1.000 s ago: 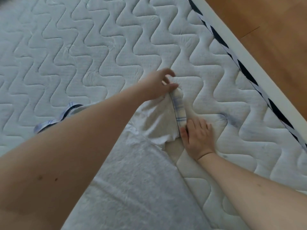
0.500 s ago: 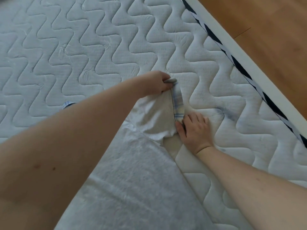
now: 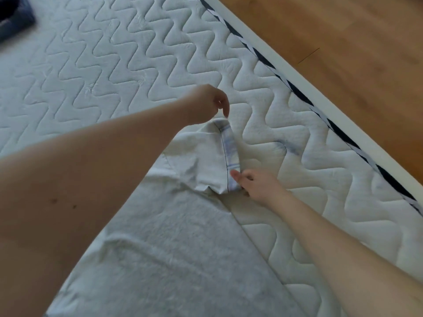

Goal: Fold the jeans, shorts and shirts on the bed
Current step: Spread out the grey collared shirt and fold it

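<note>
Head view: you have a pale grey short-sleeved cotton shirt (image 3: 164, 259) spread flat on the white zigzag-quilted mattress (image 3: 114, 65), its body running toward you and one sleeve (image 3: 201, 161) pointing at the far edge of the bed. Your left hand (image 3: 209, 104) hovers just above the far corner of the sleeve's blue-checked cuff (image 3: 231, 152), fingers curled with the fingertips at or just off the fabric; whether they actually pinch it you cannot tell from here. Your right hand (image 3: 256, 184) pinches the near end of that cuff between thumb and fingers, low against the mattress.

Risk from here, as a judgement: if your left hand has no real hold, lifting with the right alone will drag the sleeve crooked and bunch the wrinkled cloth at the armpit, so the fold lands uneven. Pulling too hard could also shift the whole shirt body, which lies loose on the slick quilting, toward the striped piping (image 3: 297, 92) and the wooden floor (image 3: 343, 30) beyond it.

Containers: none is visible. A dark blue folded garment (image 3: 13, 19) sits at the far left corner of the mattress, well apart from the shirt, too cropped and blurred to tell whether it is jeans or shorts.
</note>
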The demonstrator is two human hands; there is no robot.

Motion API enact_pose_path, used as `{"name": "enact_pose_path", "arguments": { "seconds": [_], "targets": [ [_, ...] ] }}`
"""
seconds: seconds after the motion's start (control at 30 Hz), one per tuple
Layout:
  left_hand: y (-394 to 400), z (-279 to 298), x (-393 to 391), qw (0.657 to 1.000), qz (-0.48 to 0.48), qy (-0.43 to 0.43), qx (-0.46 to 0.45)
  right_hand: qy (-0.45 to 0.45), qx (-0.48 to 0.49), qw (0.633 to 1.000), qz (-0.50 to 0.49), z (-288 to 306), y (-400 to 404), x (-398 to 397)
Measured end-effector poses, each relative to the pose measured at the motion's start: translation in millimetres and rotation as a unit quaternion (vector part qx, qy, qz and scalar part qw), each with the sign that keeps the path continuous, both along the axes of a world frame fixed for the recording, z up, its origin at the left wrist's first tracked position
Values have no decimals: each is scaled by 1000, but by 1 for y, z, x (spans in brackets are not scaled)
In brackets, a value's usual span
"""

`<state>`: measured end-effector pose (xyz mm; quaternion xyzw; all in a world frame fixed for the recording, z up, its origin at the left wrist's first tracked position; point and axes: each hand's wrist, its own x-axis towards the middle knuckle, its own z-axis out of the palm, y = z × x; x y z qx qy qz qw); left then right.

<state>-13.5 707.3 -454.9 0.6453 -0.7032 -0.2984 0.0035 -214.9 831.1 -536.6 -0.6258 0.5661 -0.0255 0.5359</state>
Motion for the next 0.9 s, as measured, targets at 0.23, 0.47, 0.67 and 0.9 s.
{"name": "enact_pose_path", "arguments": {
  "seconds": [0.23, 0.47, 0.67, 0.9],
  "targets": [
    [25, -53, -1, 981, 129, -114, 90, -79, 77, 969, -223, -13, -3, 20],
    [22, -58, -4, 987, 148, -18, 56, -77, 170, 971, -149, -4, -4, 24],
    [1, -43, 16, 979, 98, 92, 155, -69, 155, 970, -176, -3, 9, -3],
    [0, -56, 14, 986, 105, 35, 125, 118, -21, 989, -82, 0, 0, -14]
  ]
}}
